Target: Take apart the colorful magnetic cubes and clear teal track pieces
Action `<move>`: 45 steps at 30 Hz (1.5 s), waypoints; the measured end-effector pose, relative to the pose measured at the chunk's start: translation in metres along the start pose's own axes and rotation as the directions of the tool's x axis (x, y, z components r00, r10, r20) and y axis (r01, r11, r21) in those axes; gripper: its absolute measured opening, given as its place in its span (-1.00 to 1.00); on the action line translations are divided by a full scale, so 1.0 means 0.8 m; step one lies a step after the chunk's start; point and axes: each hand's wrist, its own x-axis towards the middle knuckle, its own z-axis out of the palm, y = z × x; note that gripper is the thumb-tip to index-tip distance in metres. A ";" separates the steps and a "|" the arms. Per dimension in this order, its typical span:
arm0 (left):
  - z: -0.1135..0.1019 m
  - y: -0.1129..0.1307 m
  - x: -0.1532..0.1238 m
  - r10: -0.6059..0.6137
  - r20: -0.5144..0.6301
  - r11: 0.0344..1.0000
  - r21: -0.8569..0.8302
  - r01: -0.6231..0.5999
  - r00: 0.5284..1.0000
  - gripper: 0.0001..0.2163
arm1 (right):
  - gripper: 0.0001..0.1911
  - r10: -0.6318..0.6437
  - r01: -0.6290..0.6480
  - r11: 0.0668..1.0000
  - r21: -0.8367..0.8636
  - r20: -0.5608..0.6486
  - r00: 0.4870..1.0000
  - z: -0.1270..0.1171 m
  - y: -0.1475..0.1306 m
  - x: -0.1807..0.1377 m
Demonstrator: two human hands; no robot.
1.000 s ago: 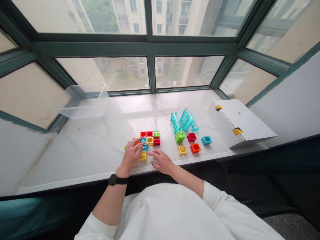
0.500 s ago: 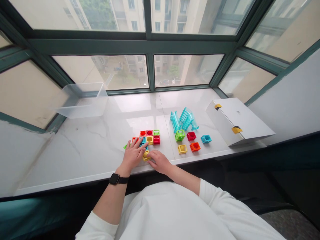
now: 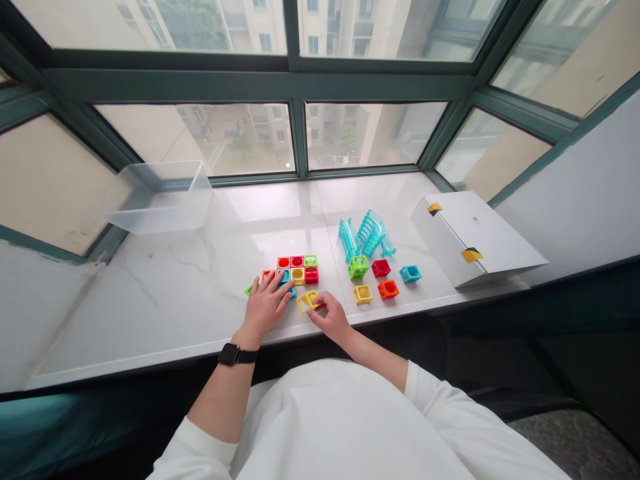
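My left hand lies with fingers spread over the left part of a cluster of colourful open-sided cube blocks, partly hiding several of them. Red, orange, yellow, blue and green blocks sit side by side there. A pinch of my right hand grips a yellow block by its right side, just in front of the cluster. It looks tilted, with a triangular opening on one face, and a gap separates it from my left fingers.
Loose blocks lie to the right: green, dark red, blue, yellow and orange. Behind them are clear turquoise track pieces. A white box stands far right, a clear plastic bin back left.
My right hand has moved to the right with the yellow block, drawing it away from the cluster and my left fingers. My left hand stays on the blocks.
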 end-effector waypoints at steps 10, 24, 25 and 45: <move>-0.016 0.038 0.003 -0.006 -0.133 0.993 -0.114 -0.010 0.991 -0.67 | -0.63 0.134 -0.120 0.961 0.248 -0.040 0.990 0.006 0.022 0.002; 0.011 0.098 -0.012 -0.031 -0.120 0.880 -0.474 -0.030 0.992 -0.89 | -0.45 -0.034 0.036 0.989 0.143 -0.021 0.999 -0.001 0.004 -0.008; 0.010 0.097 -0.012 -0.046 -0.141 0.879 -0.475 -0.027 0.989 -0.91 | -0.45 -0.030 0.033 0.990 0.135 -0.025 0.999 -0.001 0.004 -0.007; 0.016 0.110 -0.011 -0.436 0.072 0.632 -0.685 0.363 0.897 -0.71 | -0.50 0.004 -0.010 0.992 0.124 0.050 0.999 -0.002 0.007 -0.007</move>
